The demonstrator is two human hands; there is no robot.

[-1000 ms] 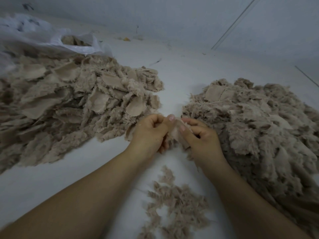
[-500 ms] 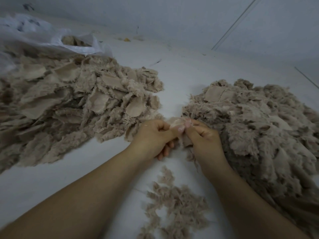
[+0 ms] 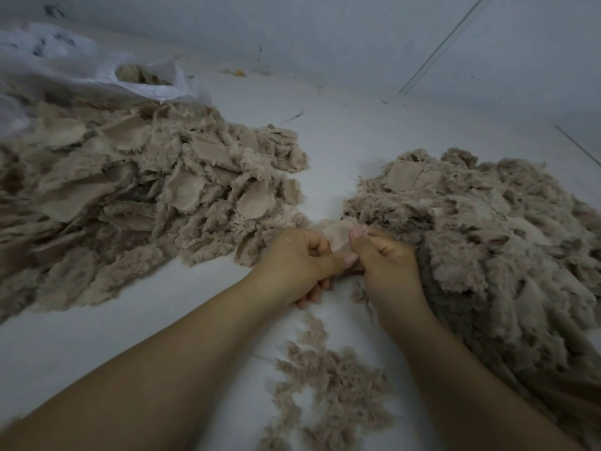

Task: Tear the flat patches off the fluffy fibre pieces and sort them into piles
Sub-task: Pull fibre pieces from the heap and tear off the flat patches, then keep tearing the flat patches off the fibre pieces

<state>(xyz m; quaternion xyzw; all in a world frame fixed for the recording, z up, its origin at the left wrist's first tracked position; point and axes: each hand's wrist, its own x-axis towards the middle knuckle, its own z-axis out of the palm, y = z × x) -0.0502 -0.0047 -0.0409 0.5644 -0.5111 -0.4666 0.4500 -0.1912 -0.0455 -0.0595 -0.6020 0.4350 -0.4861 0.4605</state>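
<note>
Centrally, left hand (image 3: 297, 258) and right hand (image 3: 385, 255) each pinch 1 flat patch (image 3: 338, 234) with curled fingers, between 2 fibre piles.

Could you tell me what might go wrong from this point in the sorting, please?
Both the left hand and right hand pinch one small flat patch, so it may rip unevenly and leave fluff attached. The small pile of scraps lies right between the forearms, so an arm could scatter it. The left pile and right pile look alike and sit close to the hands, so a piece could land in the wrong one.
</note>
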